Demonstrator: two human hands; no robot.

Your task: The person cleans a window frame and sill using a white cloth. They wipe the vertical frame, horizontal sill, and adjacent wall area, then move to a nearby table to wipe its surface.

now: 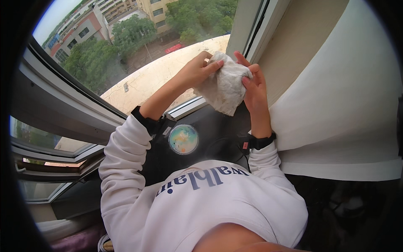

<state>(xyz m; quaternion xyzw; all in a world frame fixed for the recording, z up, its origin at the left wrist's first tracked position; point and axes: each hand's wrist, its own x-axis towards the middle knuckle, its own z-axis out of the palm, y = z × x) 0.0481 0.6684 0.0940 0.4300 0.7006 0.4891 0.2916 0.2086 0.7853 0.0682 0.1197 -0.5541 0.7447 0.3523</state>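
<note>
A stained, crumpled white cloth (pixel 225 83) is stretched between my two hands in front of the window pane. My left hand (pixel 201 69) pinches its upper left edge, the thumb lying across the fabric. At the upper right edge, my right hand (pixel 256 85) grips it between thumb and bent fingers, with the index finger raised. The cloth's lower corner hangs loose over the dark windowsill (pixel 206 126). Below my left hand, a round object with a colourful top (pixel 183 139) rests on the dark surface. Black bands (pixel 263 141) circle both wrists.
The window's right frame (pixel 247 34) rises beside my right hand. A white curtain (pixel 333 104) hangs close to my right arm. To the left runs another window frame (pixel 78 85). Trees (pixel 133 33) and buildings show outside, beyond a pale ledge (pixel 141 85).
</note>
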